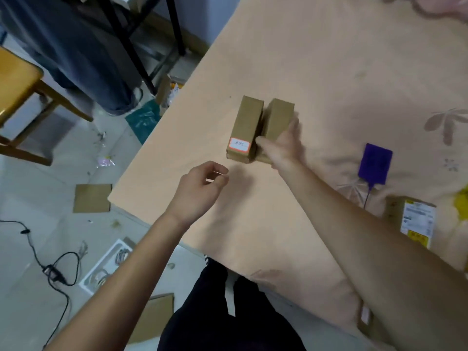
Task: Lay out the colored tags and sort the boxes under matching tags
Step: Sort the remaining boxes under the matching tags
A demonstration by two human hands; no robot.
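Observation:
Two long brown cardboard boxes lie side by side on the peach cloth-covered table (316, 59). The left box (244, 125) carries a white label with an orange-red border near its front end. My right hand (283, 145) grips the right box (278, 117) at its near end, thumb between the two boxes. My left hand (202, 188) hovers just in front of the boxes, fingers loosely curled and holding nothing. A purple tag (375, 164) with a cord lies to the right. A yellow tag (463, 203) shows at the right edge.
A box with a printed shipping label (415, 221) lies near my right forearm. On the floor at left are cardboard pieces (92, 198), a black cable (55, 272), a wooden chair (17, 79) and another person's legs (83, 54). The table's left edge runs diagonally.

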